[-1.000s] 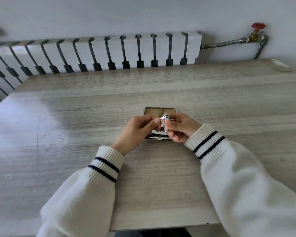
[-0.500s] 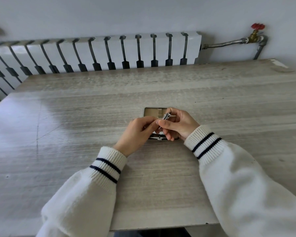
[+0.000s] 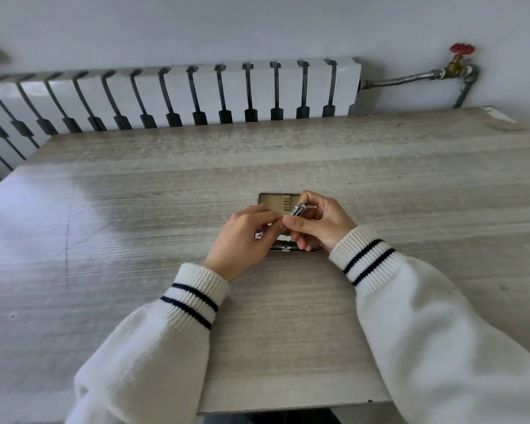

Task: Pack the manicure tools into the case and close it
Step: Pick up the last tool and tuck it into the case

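A small manicure case lies open on the wooden table, its tan lid lining facing up and its near half mostly hidden under my hands. My right hand pinches a shiny metal nail clipper above the case, tilted up to the right. My left hand meets it thumb to fingertip at the clipper's lower end. A small bit of metal shows at the left hand's fingers; what it belongs to I cannot tell. Other tools in the case's near half are barely visible.
A white radiator runs along the wall behind the table's far edge. A metal pipe with a red valve sits at the back right. The table's near edge lies just below my sleeves.
The clipper has gone from hanging roughly upright to lying tilted and lower over the case. Both hands have closed in together, covering more of the case.
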The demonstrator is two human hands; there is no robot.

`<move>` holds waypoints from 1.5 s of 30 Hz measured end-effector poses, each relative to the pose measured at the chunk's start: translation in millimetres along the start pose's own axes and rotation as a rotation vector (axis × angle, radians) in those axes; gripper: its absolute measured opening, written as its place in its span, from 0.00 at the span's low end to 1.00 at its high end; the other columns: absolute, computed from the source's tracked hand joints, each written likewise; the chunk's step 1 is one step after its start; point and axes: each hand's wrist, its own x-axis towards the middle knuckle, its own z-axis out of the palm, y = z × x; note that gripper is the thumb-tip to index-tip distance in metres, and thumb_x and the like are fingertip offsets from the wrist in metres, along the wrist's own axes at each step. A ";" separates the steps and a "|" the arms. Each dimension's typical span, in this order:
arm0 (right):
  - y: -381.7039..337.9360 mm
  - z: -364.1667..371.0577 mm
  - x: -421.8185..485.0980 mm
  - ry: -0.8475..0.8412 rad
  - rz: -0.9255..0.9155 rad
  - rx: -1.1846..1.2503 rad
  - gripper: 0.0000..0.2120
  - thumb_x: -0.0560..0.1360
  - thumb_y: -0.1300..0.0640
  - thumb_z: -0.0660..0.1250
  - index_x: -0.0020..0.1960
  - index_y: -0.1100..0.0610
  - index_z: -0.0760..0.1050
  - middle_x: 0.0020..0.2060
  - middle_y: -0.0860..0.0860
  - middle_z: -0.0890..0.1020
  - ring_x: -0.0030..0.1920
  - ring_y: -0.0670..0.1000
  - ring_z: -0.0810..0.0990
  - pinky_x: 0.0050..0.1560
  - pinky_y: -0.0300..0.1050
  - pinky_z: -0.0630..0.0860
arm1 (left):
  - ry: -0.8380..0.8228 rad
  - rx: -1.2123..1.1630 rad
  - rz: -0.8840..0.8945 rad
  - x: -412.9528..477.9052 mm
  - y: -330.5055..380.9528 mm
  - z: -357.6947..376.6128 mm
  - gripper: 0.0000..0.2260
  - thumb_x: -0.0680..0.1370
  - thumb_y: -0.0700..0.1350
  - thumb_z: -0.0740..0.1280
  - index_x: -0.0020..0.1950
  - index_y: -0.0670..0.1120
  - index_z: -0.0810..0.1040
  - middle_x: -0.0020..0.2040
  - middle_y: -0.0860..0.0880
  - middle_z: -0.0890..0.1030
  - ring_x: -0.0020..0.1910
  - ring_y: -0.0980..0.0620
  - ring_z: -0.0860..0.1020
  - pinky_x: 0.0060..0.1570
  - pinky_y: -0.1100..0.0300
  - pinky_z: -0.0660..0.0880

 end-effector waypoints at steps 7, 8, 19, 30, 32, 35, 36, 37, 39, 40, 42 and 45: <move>-0.2 0.0 -0.3 0.016 -0.029 -0.011 0.13 0.66 0.59 0.70 0.33 0.55 0.65 0.26 0.51 0.82 0.20 0.46 0.75 0.17 0.34 0.69 | 0.003 0.076 0.051 -0.8 1.6 -0.1 0.07 0.75 0.43 0.63 0.43 0.44 0.81 0.39 0.49 0.79 0.38 0.52 0.74 0.44 0.58 0.69; 0.1 -0.4 -0.2 0.016 -0.031 -0.011 0.13 0.67 0.61 0.70 0.33 0.55 0.64 0.25 0.51 0.82 0.20 0.46 0.75 0.17 0.34 0.69 | 0.001 0.086 0.056 -1.0 1.9 0.0 0.07 0.75 0.43 0.64 0.44 0.45 0.81 0.39 0.49 0.79 0.38 0.52 0.74 0.44 0.56 0.69; -4.4 -5.8 0.2 0.060 -0.050 -0.004 0.08 0.65 0.53 0.68 0.39 0.57 0.78 0.28 0.50 0.83 0.24 0.47 0.77 0.21 0.36 0.71 | 0.068 0.127 -0.038 0.9 -0.5 -0.9 0.06 0.74 0.48 0.66 0.44 0.47 0.80 0.35 0.61 0.71 0.38 0.58 0.72 0.47 0.58 0.68; -2.7 -8.3 0.4 0.077 -0.062 -0.055 0.03 0.70 0.62 0.67 0.39 0.57 0.79 0.26 0.49 0.82 0.26 0.45 0.78 0.23 0.34 0.73 | 0.039 0.047 -0.127 2.1 -11.3 2.0 0.03 0.70 0.49 0.69 0.38 0.51 0.80 0.32 0.62 0.74 0.38 0.66 0.73 0.38 0.74 0.64; -2.1 -8.4 0.5 0.072 -0.059 -0.059 0.03 0.69 0.63 0.67 0.39 0.57 0.79 0.26 0.49 0.82 0.26 0.45 0.78 0.23 0.35 0.73 | 0.036 0.049 -0.133 2.3 -12.5 2.4 0.02 0.70 0.49 0.70 0.38 0.51 0.80 0.31 0.62 0.74 0.38 0.66 0.73 0.38 0.74 0.63; -1.3 -8.6 1.0 0.079 -0.060 -0.065 0.02 0.69 0.62 0.68 0.39 0.57 0.79 0.27 0.48 0.82 0.27 0.45 0.78 0.24 0.35 0.74 | 0.036 0.047 -0.139 2.8 -13.4 3.2 0.02 0.70 0.49 0.70 0.38 0.51 0.80 0.31 0.62 0.74 0.38 0.66 0.73 0.39 0.71 0.64; -1.4 -8.9 1.1 0.088 -0.065 -0.074 0.02 0.69 0.62 0.68 0.39 0.57 0.79 0.27 0.47 0.82 0.28 0.45 0.78 0.24 0.35 0.74 | 0.035 0.046 -0.140 3.4 -13.0 3.5 0.03 0.70 0.49 0.70 0.39 0.51 0.80 0.32 0.62 0.74 0.38 0.66 0.73 0.40 0.70 0.65; -1.5 -9.0 1.2 0.096 -0.070 -0.083 0.02 0.69 0.62 0.68 0.39 0.57 0.79 0.28 0.47 0.82 0.29 0.45 0.78 0.24 0.35 0.74 | 0.035 0.046 -0.141 3.5 -13.1 3.7 0.03 0.70 0.49 0.70 0.40 0.52 0.80 0.32 0.62 0.74 0.37 0.65 0.73 0.41 0.68 0.65; -3.5 -9.9 1.3 0.114 -0.074 -0.071 0.02 0.69 0.63 0.67 0.40 0.59 0.79 0.30 0.47 0.81 0.29 0.45 0.79 0.24 0.34 0.74 | 0.036 0.049 -0.129 3.2 -12.5 3.8 0.04 0.70 0.50 0.69 0.43 0.52 0.80 0.35 0.62 0.74 0.40 0.62 0.72 0.45 0.63 0.66; -5.1 -11.7 0.8 0.127 -0.073 -0.057 0.03 0.69 0.64 0.67 0.41 0.61 0.79 0.30 0.49 0.81 0.28 0.44 0.79 0.24 0.34 0.74 | 0.036 0.053 -0.115 3.1 -12.2 3.8 0.06 0.71 0.50 0.69 0.45 0.52 0.80 0.39 0.62 0.75 0.43 0.60 0.73 0.48 0.61 0.66; -9.2 -18.0 0.3 0.164 -0.070 -0.047 0.03 0.69 0.65 0.67 0.42 0.61 0.78 0.30 0.50 0.81 0.27 0.44 0.78 0.24 0.34 0.74 | 0.024 0.077 -0.096 2.9 -12.6 4.0 0.10 0.71 0.51 0.68 0.51 0.52 0.78 0.47 0.58 0.77 0.50 0.56 0.73 0.53 0.59 0.66; -12.8 -31.0 -1.1 0.207 -0.045 -0.110 0.02 0.69 0.64 0.67 0.40 0.59 0.75 0.24 0.47 0.81 0.24 0.45 0.77 0.24 0.35 0.75 | -0.047 0.134 -0.086 2.6 -16.0 5.5 0.14 0.73 0.52 0.65 0.58 0.52 0.75 0.58 0.53 0.77 0.58 0.53 0.71 0.60 0.56 0.65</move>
